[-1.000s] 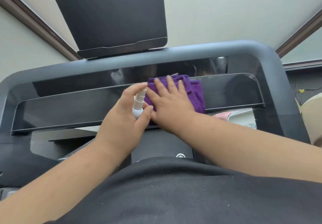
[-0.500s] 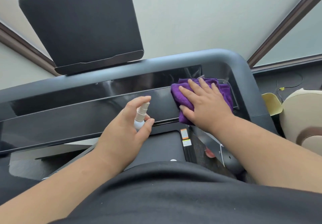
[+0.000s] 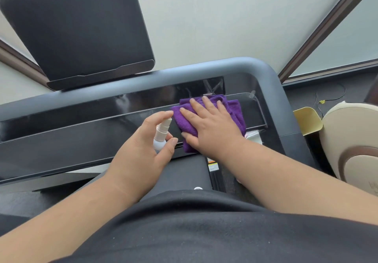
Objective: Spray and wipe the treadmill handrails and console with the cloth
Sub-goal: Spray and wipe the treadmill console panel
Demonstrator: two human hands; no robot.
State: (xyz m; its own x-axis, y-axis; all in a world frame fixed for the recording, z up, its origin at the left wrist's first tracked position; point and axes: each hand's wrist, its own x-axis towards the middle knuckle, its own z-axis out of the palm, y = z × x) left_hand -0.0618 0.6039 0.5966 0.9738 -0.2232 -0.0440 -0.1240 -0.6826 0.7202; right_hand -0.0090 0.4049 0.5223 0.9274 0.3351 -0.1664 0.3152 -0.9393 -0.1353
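Right hand (image 3: 212, 127) lies flat, fingers straight and slightly spread, pressing a folded purple cloth (image 3: 235, 111) against the glossy black console panel (image 3: 81, 135) of the treadmill. Cloth sits toward the right end of the panel, its upper edge at the ridge that divides the upper and lower black strips, its lower corner reaching the panel's bottom edge. Purple fabric shows above the fingertips, to the right of the hand and below the thumb.

Left hand (image 3: 141, 150) grasps a small white spray bottle (image 3: 161, 133). Thumb and curled fingers wrap the rounded body, and the index finger arches over the top of the nozzle. Bottle stands tilted, nozzle toward the panel, just left of the cloth; bottle and cloth appear close but not in contact.

Grey handrail frame (image 3: 272, 78) curves around the console's top and right side. A dark tablet stand (image 3: 81, 33) rises behind the frame at upper left. Panel surface shows reflections; whether it is wet cannot be determined.

Below the panel, a small orange-and-white label (image 3: 212, 165) is visible on the treadmill deck. To the right, on the floor side, stand a pale yellow container (image 3: 306, 123) and a cream-coloured rounded appliance (image 3: 351, 140). Dark clothing (image 3: 204, 232) of the person fills the lower foreground.
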